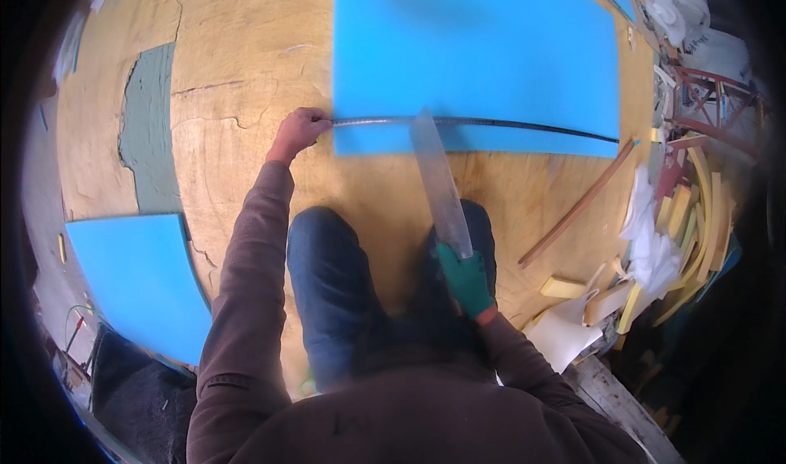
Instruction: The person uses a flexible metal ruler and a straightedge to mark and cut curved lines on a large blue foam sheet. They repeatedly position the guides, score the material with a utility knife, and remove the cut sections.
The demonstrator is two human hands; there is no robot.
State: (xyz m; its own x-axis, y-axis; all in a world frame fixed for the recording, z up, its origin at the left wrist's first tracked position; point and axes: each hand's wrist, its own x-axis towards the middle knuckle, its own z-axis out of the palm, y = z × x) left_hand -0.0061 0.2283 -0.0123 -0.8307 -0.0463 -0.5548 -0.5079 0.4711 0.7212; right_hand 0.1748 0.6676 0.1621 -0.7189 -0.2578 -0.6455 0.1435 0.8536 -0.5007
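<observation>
A large blue foam sheet (pixel 483 47) lies on the wooden board before me. Across it, close to its near edge, runs a long thin dark ruler (pixel 524 125). Bare and closed, my left hand (pixel 300 131) grips the ruler's left end just off the sheet's left edge. In a green glove, my right hand (pixel 467 280) is wrapped round the lower end of a long, wide, pale blade (pixel 442 186), whose handle is hidden. The blade points away from me, and its far end overlaps the ruler and sheet; whether it touches them I cannot tell.
A smaller blue sheet (pixel 143 280) lies at the left. On the right, a thin brown wooden stick (pixel 577 202) rests slantwise on the board, beside yellow foam strips (pixel 700 218) and crumpled white wrapping (pixel 647 243). A red metal frame (pixel 712 100) stands at the far right.
</observation>
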